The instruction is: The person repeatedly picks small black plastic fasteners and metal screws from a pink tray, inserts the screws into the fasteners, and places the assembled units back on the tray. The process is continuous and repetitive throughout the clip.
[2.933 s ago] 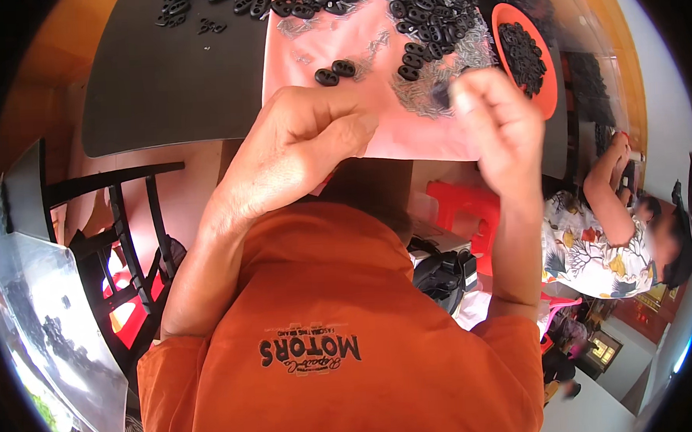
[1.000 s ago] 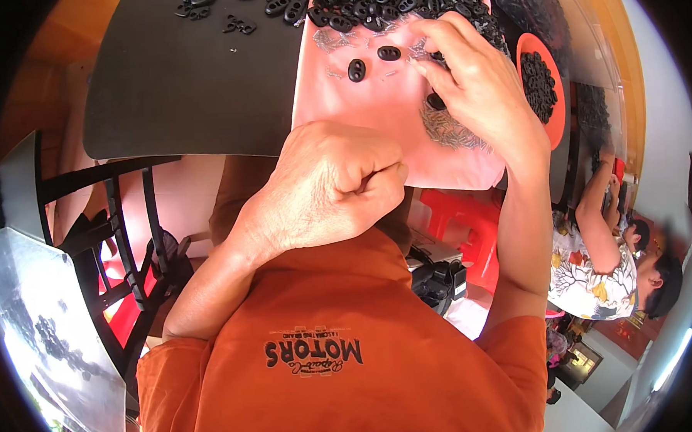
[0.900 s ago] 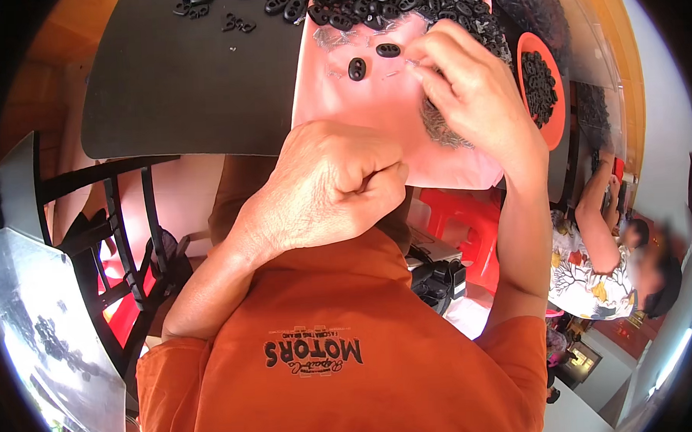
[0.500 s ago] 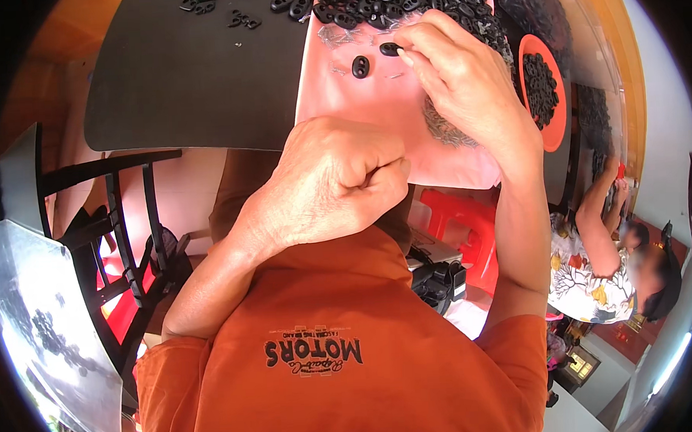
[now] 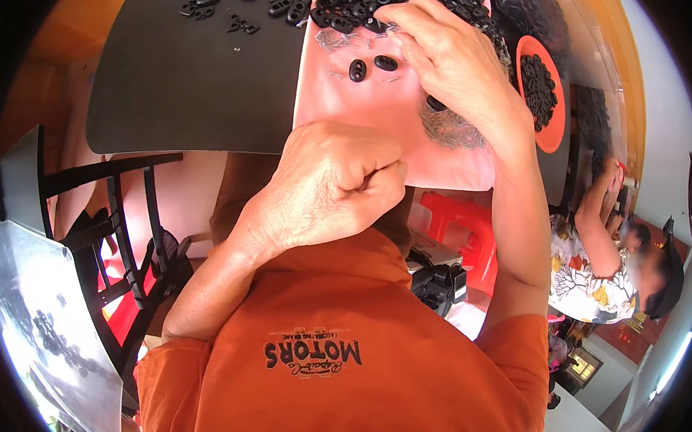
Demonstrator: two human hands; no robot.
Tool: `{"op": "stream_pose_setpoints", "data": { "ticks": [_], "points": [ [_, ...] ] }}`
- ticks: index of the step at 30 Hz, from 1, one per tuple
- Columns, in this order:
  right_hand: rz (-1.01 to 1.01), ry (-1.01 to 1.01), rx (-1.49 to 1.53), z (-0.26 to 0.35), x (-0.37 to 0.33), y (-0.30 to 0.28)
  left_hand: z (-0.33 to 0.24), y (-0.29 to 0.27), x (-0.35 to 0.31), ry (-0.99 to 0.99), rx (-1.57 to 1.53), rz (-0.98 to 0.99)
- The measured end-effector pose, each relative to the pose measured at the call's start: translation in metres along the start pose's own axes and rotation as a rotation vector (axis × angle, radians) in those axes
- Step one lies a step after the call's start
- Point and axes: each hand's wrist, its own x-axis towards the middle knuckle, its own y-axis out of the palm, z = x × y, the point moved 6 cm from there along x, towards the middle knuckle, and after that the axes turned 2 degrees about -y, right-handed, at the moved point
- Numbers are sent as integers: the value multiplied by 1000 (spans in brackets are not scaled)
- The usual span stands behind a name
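My left hand (image 5: 341, 181) is closed in a fist above the near edge of the pink work surface (image 5: 341, 112); whatever it may hold is hidden inside. Farther off, my right hand (image 5: 451, 61) reaches toward the heap of black two-hole cord locks (image 5: 345, 21), thumb and forefinger parted over a few tiny metal springs (image 5: 373, 41). Two oval cord locks, one on the left (image 5: 357, 70) and one on the right (image 5: 386, 63), lie apart on the pink surface. Under my right wrist, another black piece (image 5: 435, 102) sits by a pile of fine springs (image 5: 456, 128).
A dark tabletop (image 5: 193, 84) with scattered black parts adjoins on the left. On the right stands an orange-red bowl (image 5: 556, 133) of small black parts. A red plastic stool (image 5: 478, 245) is below the table, a black chair (image 5: 115, 226) at left. Another person (image 5: 595, 267) sits at far right.
My right hand has let go of a cord lock, which now lies beside the other one, and has moved slightly away toward the heap. My left fist has stayed nearly still.
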Motion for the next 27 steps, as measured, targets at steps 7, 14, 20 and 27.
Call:
{"op": "stream_pose_setpoints", "data": {
  "ticks": [7,14,20,27],
  "points": [
    [83,-36,-110,-15,-9,6,0,1,-2,20,-31,7],
    [203,47,-51,4,10,0,1,1,-2,-25,-32,0],
    [102,-19,-38,9,4,-5,1,1,-1,-1,-14,9],
    [165,26,-108,0,9,8,2,2,-1,-28,-21,16]
  ]
}}
